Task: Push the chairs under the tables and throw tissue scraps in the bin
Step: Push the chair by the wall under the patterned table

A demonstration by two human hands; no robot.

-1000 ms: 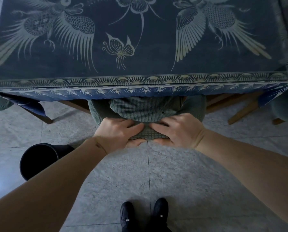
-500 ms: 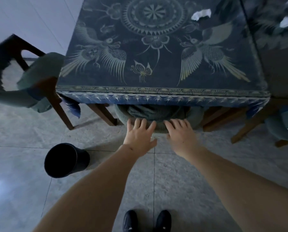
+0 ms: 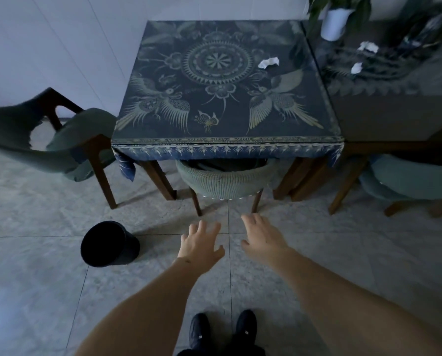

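Hands: left (image 3: 200,244), right (image 3: 262,236) spread empty | risk: tissue scrap (image 3: 268,62) is left on desk (image 3: 227,145) if overlooked

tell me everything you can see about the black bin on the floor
The black bin is a small round container with a smooth, plastic-looking wall and an open, dark mouth; whether anything lies inside cannot be told. It stands on the grey tiled floor, ahead and to the left of the left hand, short of the patterned table. Nothing touches it but the floor.
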